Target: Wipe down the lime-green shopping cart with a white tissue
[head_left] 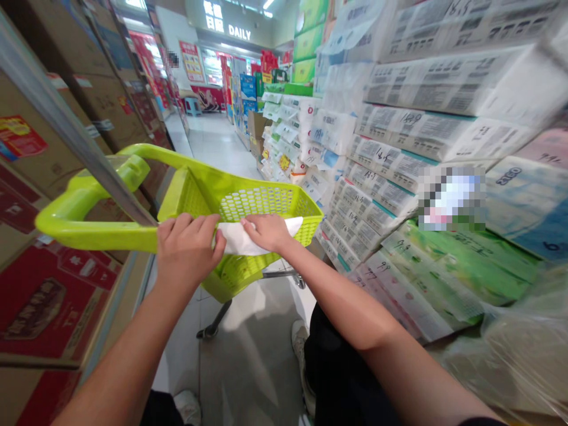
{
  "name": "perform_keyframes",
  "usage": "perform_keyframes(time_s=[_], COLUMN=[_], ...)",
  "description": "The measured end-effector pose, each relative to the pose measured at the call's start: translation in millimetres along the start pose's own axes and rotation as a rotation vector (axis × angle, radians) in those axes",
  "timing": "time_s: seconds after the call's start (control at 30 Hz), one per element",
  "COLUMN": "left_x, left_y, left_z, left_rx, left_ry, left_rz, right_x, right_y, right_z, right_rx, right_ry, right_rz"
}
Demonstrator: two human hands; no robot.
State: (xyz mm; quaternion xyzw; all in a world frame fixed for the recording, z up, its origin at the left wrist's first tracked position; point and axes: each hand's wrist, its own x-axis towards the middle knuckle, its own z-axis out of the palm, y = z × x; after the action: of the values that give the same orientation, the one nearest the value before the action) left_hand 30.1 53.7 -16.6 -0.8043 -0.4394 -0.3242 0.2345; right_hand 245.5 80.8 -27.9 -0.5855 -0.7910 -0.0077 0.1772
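A lime-green plastic shopping cart (202, 163) with perforated basket walls stands at an angle before me. My left hand (189, 248) is closed over its near rim, fingers curled over the top and the thumb toward the basket. To the right of it, my right hand (266, 232) presses a folded white cloth (237, 238) onto the same rim, its fingers bent over the material. One end of the cloth sticks out past the wrist. Whether it is fabric or paper, I cannot tell. The basket's visible inside holds nothing.
Cardboard cartons (48, 307) are stacked along the left, with a metal pole (84, 112) slanting in front. Wrapped tissue packs (399, 130) rise high on the right, close to the cart. A tiled aisle (213, 133) runs ahead toward a blue stool (192, 106).
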Motion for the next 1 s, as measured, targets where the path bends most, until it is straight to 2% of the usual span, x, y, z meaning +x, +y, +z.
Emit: perform_keyframes(time_s=[0.1,0.17,0.23,0.33,0.43,0.5,0.63,0.7,0.77,0.87,1.0], left_x=[0,-1,-2,-3,-1,1,4,4,4,2,-1], left_y=[-1,-5,-10,-13,-10,-6,-3,-4,-8,-15,-20], left_z=[0,1,1,0,-2,-3,-2,-2,-2,-4,-6], left_rx=[0.034,0.049,0.046,0.048,0.088,0.100,0.047,0.020,0.005,-0.014,0.015], left_ry=[0.019,0.034,0.039,0.010,-0.032,-0.044,-0.034,-0.016,-0.007,-0.008,-0.008], left_rz=[-0.018,-0.018,-0.015,0.011,0.042,0.047,0.031,0.008,-0.012,-0.034,-0.025], right_x=[-3,-2,1,7,9,8,4,4,5,6,1], right_y=[-17,-5,21,61,68,50,-5,-18,-15,7,23], right_z=[3,-2,-9,-19,-17,-9,9,15,15,10,2], right_rx=[0.006,0.006,-0.001,-0.038,-0.050,-0.040,0.044,0.088,0.148,0.258,0.313], right_ry=[0.051,-0.012,-0.098,-0.146,-0.115,-0.084,0.052,0.092,0.083,0.056,0.079], right_rz=[-0.127,-0.131,-0.063,0.140,0.218,0.149,-0.100,-0.178,-0.251,-0.363,-0.405])
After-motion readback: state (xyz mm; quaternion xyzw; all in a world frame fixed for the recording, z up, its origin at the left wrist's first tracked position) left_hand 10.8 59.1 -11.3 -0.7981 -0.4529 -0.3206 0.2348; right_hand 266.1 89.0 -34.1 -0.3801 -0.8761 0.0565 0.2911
